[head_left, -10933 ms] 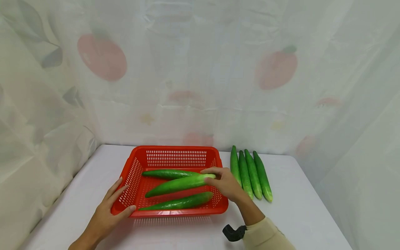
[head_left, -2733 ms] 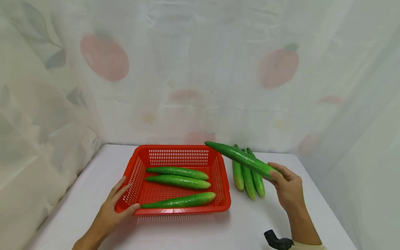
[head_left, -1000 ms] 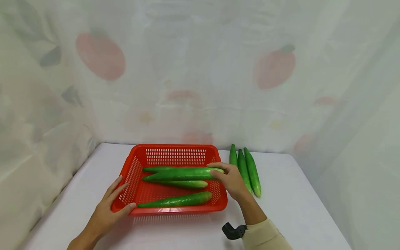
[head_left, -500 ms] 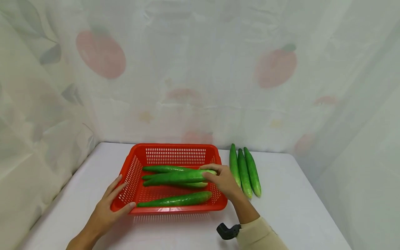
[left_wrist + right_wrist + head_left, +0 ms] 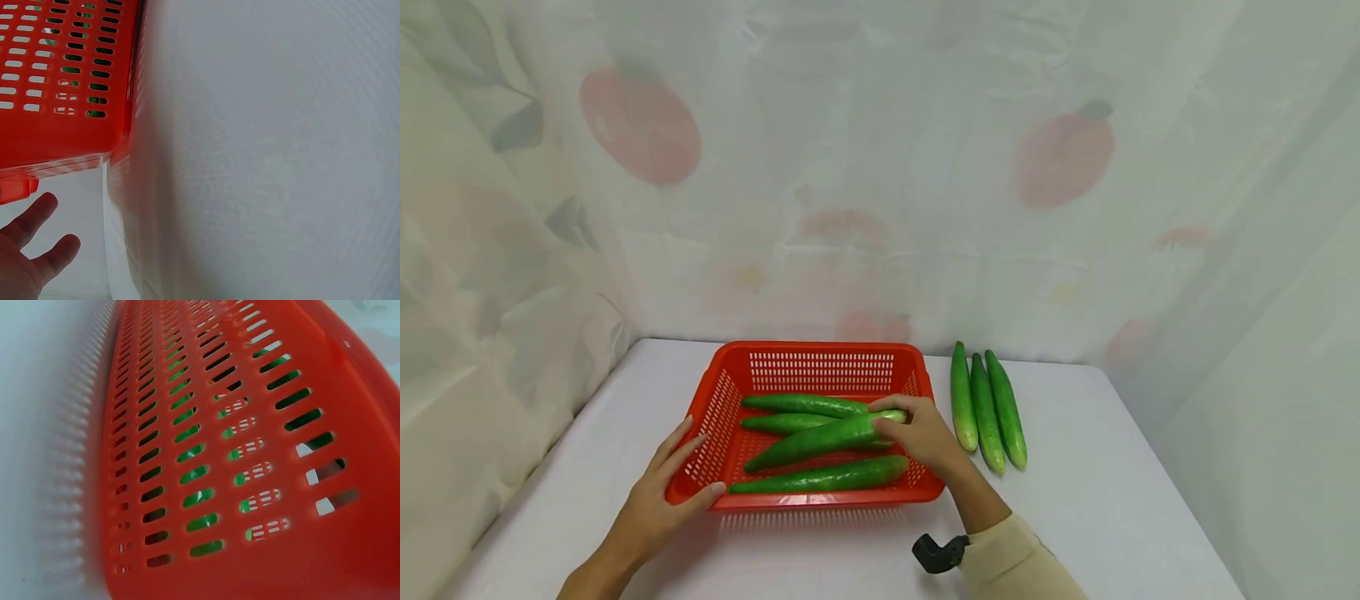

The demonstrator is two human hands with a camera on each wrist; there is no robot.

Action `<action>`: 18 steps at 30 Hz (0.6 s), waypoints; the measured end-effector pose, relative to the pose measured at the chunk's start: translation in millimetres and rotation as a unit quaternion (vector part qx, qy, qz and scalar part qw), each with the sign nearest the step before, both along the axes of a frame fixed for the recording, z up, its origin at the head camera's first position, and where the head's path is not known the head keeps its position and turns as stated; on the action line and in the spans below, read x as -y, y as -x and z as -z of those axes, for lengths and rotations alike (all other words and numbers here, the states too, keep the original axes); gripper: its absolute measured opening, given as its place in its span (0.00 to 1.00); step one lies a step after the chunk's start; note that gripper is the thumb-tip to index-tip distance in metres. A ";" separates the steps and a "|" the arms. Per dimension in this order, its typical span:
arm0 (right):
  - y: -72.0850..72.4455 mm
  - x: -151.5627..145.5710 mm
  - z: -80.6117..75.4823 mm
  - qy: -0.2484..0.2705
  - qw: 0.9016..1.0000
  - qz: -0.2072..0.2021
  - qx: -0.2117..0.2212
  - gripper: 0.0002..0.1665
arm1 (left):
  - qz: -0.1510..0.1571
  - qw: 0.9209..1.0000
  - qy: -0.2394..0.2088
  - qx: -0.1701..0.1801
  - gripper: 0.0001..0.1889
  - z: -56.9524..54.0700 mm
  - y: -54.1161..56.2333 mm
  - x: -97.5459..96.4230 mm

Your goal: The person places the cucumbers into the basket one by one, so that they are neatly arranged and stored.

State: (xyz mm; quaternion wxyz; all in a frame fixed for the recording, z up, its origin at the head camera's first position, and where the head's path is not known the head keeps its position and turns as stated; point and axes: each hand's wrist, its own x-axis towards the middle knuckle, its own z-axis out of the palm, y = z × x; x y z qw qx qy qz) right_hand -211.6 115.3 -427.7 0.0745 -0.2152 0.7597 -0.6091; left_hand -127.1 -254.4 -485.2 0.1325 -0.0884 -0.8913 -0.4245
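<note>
A red plastic basket (image 5: 820, 346) with slotted walls sits in the middle of the table. My right hand (image 5: 921, 429) reaches over its right side and pinches the pale end of a green cucumber (image 5: 820, 440), whose dark tip slants toward the basket's front left. Under and behind it lie a back cucumber (image 5: 797, 403) and a second one (image 5: 778, 422), partly covered. Another cucumber (image 5: 827, 477) lies along the front wall. At the front left corner, my left hand (image 5: 651, 504) rests against the rim, fingers spread. The right wrist view shows only the slotted basket wall (image 5: 187, 456), green behind it.
Three cucumbers (image 5: 987, 412) lie side by side on the white table (image 5: 1097, 483), right of the basket. A printed curtain (image 5: 880, 167) hangs behind and at both sides. A black device (image 5: 938, 554) is worn on my right wrist.
My right hand has brought one cucumber from the right-hand row into the basket, then shifted it left and forward. That row has gone from several to three. The left hand stays put.
</note>
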 end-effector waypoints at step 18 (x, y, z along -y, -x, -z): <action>4.3 5.4 3.4 -0.015 0.995 0.091 -0.024 0.13 | 0.002 1.000 -0.004 0.000 0.36 -1.9 -0.9 -1.4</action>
